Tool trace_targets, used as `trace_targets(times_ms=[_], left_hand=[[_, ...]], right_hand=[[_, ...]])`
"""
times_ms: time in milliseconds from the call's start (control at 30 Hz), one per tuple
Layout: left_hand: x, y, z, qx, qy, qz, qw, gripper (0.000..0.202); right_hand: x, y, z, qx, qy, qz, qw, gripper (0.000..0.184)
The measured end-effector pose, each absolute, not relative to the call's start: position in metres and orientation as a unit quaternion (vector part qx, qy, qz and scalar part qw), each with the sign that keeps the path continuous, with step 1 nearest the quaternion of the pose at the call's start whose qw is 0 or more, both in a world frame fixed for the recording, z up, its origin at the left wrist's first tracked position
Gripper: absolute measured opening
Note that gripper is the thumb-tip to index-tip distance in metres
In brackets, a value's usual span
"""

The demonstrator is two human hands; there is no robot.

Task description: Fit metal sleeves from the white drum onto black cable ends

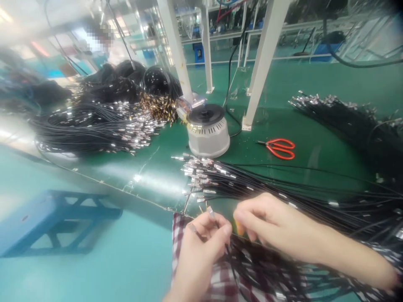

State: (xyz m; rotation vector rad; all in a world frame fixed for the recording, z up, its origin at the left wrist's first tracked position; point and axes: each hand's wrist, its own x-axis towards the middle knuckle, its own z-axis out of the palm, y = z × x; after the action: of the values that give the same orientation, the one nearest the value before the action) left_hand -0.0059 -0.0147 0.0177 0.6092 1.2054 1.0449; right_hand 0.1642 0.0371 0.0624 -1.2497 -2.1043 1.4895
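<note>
Low in the middle of the head view, my left hand pinches black cables whose ends stick up above the fingers. A silver metal connector tips one cable between thumb and fingers, and a second metal tip shows by the curled fingers. Just to the right, my right hand is closed, with a small yellow object partly showing under its fingertips; its kind is hidden. Beyond both hands lies a thick bundle of black cables with silver ends. More cables hang over my lap below the hands.
On the green table stand a white round machine with a black top and red-handled scissors. Coiled cables are heaped left, others right. White posts rise behind. A blue stool is on the floor.
</note>
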Motion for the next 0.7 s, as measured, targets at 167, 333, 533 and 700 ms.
trace_targets(times_ms=[167, 333, 533, 700], left_hand=[[-0.003, -0.014, 0.020, 0.245, 0.540, 0.474, 0.651, 0.030], [0.001, -0.012, 0.027, 0.220, 0.550, 0.480, 0.647, 0.030], [-0.002, -0.016, 0.026, 0.233, 0.500, 0.500, 0.667, 0.025], [-0.002, -0.019, 0.024, 0.258, 0.485, 0.505, 0.666, 0.020]], right_hand=[[0.165, 0.030, 0.043, -0.486, -0.632, 0.559, 0.227, 0.038], [0.155, 0.015, 0.031, -0.499, -0.532, 0.599, 0.331, 0.032], [0.150, 0.012, 0.031, -0.547, -0.482, 0.553, 0.403, 0.020], [0.152, 0.020, 0.035, -0.504, -0.484, 0.599, 0.391, 0.021]])
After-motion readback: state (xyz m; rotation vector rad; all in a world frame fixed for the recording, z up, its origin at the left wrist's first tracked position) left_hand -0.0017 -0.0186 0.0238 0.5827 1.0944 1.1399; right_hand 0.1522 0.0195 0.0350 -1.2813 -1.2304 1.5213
